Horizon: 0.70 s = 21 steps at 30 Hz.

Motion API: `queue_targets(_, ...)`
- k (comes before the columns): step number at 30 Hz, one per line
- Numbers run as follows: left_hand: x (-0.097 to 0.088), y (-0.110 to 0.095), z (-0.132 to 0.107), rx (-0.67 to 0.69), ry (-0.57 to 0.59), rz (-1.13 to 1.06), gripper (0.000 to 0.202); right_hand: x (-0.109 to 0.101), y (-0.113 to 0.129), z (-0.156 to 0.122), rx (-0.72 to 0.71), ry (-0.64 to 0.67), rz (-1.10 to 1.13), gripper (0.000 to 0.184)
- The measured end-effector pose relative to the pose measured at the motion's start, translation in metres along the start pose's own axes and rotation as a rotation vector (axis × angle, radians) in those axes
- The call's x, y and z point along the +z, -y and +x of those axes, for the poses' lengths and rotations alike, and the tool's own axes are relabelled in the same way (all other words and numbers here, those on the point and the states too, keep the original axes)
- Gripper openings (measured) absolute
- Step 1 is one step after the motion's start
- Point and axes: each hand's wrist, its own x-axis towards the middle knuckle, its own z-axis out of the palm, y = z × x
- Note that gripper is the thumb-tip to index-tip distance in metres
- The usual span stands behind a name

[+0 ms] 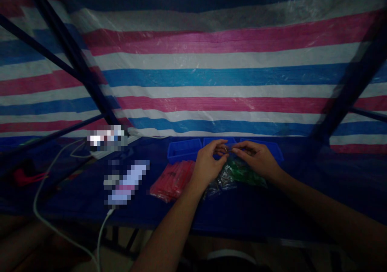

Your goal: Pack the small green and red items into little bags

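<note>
Golden piece (225, 149), left fingers (220, 142) slightly parted around it, right fingers (241, 145) pinched

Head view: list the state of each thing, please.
Left hand, fingers curled
Right hand, fingers bent
Small item, at the left hand's fingers, too dim to identify
Red packets, lying piled
Clear bags, lying, partly hidden
Green bag, crumpled
Blue bins, upright
Phone, lit, cable attached
Striped sheet, hung, creased
</note>
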Motion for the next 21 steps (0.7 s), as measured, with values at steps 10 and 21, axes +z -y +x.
queue_targets(10,-0.002,-0.003,-0.001,0.003,-0.039,-0.008,0.024,0.001,-0.001,-0.001,-0.058,-0.085,0.014,0.026)
queue_targets(21,-0.003,-0.012,-0.002,0.007,-0.059,0.01,0.028,0.002,0.004,-0.004,-0.065,-0.038,0.001,0.03)
